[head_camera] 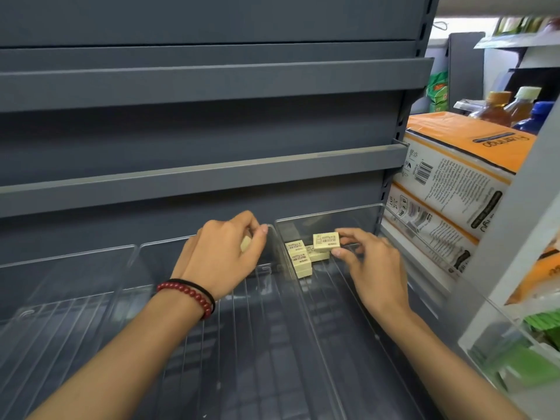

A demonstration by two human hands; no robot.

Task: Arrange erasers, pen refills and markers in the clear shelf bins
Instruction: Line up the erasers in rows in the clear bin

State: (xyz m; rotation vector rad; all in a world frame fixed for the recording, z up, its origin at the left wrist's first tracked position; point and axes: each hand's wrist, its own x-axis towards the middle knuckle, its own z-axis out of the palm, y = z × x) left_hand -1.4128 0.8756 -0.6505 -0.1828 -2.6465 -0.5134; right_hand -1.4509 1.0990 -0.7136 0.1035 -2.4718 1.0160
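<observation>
right hand (374, 265): grip pinches one cream eraser (325, 241) by its right end with thumb and fingertips, just above the pile (298, 259) in the back left corner of the right bin (333, 219), centre frame. Pile count unclear as the lower erasers overlap; print unreadable beyond "miffy".
left hand (225, 256): grip curled round a second eraser (245, 244), mostly hidden by the fingers, only a cream corner shows. It's over the middle bin (163, 256), near the divide with the right bin.
left bin (75, 265) cut off at the left edge.
packs (454, 165) and bottles (497, 107) at right, blurred.
</observation>
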